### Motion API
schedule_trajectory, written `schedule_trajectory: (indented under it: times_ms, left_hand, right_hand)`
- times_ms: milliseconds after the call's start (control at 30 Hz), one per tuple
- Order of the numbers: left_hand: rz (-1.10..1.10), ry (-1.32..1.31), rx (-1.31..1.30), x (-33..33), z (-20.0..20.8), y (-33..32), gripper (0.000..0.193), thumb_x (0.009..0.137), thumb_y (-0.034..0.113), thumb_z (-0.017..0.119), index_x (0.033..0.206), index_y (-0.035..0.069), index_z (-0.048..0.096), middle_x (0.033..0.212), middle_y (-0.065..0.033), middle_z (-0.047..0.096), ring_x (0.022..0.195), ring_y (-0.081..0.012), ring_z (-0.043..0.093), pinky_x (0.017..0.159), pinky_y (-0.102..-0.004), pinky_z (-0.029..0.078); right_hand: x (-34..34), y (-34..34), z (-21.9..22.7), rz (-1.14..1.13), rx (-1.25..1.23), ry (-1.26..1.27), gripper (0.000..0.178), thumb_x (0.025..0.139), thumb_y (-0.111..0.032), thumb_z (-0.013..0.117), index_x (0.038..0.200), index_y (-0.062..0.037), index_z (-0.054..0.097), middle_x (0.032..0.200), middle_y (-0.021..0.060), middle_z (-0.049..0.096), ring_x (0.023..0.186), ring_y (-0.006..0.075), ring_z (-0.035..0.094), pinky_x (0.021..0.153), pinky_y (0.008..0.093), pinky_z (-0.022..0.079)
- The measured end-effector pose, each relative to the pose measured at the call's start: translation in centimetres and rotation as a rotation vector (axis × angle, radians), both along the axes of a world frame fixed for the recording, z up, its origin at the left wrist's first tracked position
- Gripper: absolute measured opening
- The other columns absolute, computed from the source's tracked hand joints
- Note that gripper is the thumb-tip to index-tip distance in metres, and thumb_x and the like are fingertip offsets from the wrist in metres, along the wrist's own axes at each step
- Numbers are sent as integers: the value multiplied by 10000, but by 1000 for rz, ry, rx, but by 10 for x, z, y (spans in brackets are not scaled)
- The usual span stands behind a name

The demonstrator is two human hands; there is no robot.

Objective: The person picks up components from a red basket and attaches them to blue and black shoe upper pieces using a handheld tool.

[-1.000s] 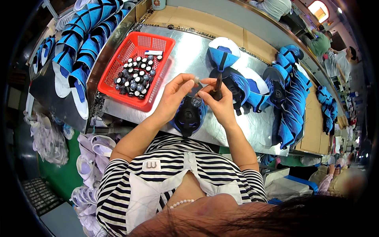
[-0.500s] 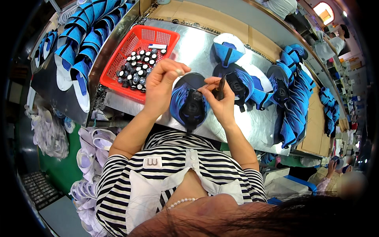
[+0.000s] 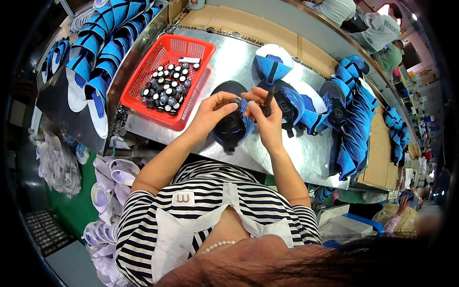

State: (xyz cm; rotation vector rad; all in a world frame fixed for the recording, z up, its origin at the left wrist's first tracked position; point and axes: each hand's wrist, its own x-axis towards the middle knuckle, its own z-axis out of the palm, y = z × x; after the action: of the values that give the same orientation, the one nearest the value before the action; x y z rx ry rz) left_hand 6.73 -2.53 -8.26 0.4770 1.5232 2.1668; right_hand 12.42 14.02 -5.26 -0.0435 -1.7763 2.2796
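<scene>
My left hand (image 3: 210,115) is closed in a pinch around a small round dark piece (image 3: 236,102), partly hidden by the fingertips. My right hand (image 3: 267,117) grips a slim dark-handled tool (image 3: 269,98) upright against the palm; its tip is hard to make out. Both hands meet above a blue and black shoe upper (image 3: 230,128) on the metal table, and their fingertips almost touch. To the left, a red plastic basket (image 3: 125,98) holds many small round black and white pieces (image 3: 165,88) and a white and blue tube-like item (image 3: 189,60).
More blue and black shoe uppers (image 3: 289,107) stand right of my hands, with a nested row (image 3: 356,138) farther right. Stacked blue uppers (image 3: 95,57) fill a rack at left. White shoes (image 3: 103,196) lie below left. Co-workers (image 3: 377,33) are at the far right.
My left hand has moved right and down, bringing its piece close to my right fingers. My right hand has shifted slightly, still gripping the tool. The view has tilted a little.
</scene>
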Motion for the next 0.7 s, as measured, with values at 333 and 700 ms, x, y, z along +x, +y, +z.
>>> schedule_trajectory:
  times_ms: [333,700]
  left_hand:
    - [-24,54,-1,-9,-16,-1,508,915,112,624,1369,26,413,1185,-80,545,1098,-147,533,968,-290,422]
    - [-105,-41,48,-6,1,-6,357,925,138,606,1249,16,520,940,-12,601,890,-83,573,817,-224,456]
  right_hand:
    - [1,5,-30,67,478,-146,316,817,2,671,1124,6,596,799,-27,593,651,25,460,604,180,390]
    - [10,6,-35,55,280,-94,292,837,1,666,1120,13,596,862,-9,599,763,53,532,685,197,425]
